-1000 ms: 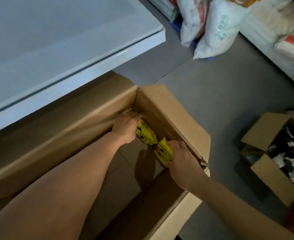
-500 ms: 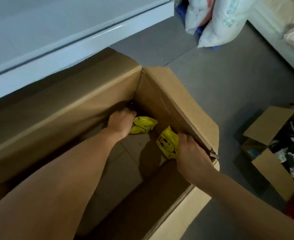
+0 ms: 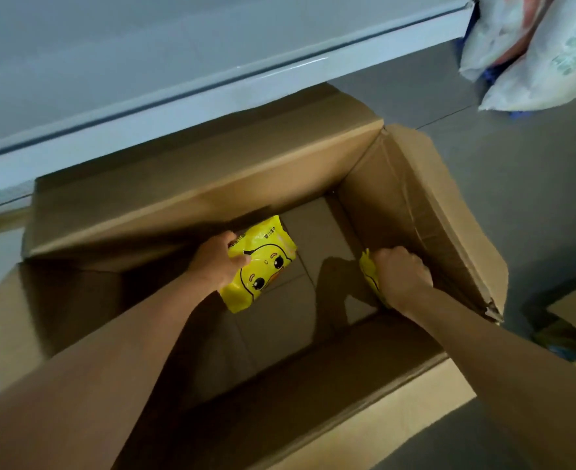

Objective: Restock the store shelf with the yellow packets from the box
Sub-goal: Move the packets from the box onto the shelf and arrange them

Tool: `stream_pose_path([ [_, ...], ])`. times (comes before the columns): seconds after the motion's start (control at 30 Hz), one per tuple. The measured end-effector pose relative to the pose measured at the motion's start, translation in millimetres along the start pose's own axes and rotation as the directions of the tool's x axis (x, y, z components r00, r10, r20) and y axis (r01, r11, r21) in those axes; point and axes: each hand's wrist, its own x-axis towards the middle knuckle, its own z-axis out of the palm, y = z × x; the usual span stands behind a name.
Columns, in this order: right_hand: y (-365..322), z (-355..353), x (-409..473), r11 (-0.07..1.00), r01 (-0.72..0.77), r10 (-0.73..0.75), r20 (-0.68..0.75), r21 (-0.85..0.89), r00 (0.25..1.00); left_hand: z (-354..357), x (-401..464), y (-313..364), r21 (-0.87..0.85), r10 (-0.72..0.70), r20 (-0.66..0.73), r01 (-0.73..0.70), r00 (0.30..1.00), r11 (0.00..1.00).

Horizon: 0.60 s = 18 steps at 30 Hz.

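Both my arms reach down into a large open cardboard box point(image 3: 425, 212) on the floor. My left hand point(image 3: 217, 262) grips a yellow packet point(image 3: 262, 269) with a cartoon duck face, its printed side turned up. My right hand point(image 3: 400, 274) is curled round a second yellow packet point(image 3: 368, 271), of which only a yellow edge shows beside my knuckles, near the box's right wall. The pale store shelf point(image 3: 144, 62) runs across the top of the view, directly above the box's far flap.
White sacks point(image 3: 537, 52) lie on the grey floor at the top right. A corner of another cardboard box point(image 3: 574, 317) shows at the right edge. The big box's flaps stand open on all sides.
Both hands have drawn toward me inside the box, away from its far corner, each with its packet. The left packet has turned face up. The view has swung down over the box.
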Motion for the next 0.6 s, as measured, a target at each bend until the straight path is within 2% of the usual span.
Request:
stream_pose_path([
  [0.13,-27,-5,18,0.987,0.159,-0.161,-0.118,-0.029,0.98,-2,-6,-22,-0.003,-0.054,-0.013,0.054,0.998,0.999],
  [0.3,-56,6,59,0.913,0.374,-0.327,-0.257,0.162,0.909,5,-5,-37,-0.044,-0.061,-0.02,0.06,0.998,0.997],
  [0.37,-64,11,72,0.883,0.361,-0.297,-0.238,0.301,0.925,11,-2,-42,-0.063,-0.075,-0.012,0.074,0.997,0.995],
  [0.47,-66,15,84,0.804,0.269,-0.259,-0.094,0.531,0.961,19,1,-50,-0.089,-0.07,0.0,0.069,0.998,0.994],
  [0.53,-58,17,85,0.786,0.198,-0.214,-0.044,0.586,0.976,22,1,-53,-0.096,-0.075,0.005,0.075,0.997,0.993],
  [0.6,-47,20,80,0.792,0.179,-0.183,-0.052,0.584,0.982,25,0,-57,-0.123,-0.083,0.002,0.083,0.997,0.989],
])
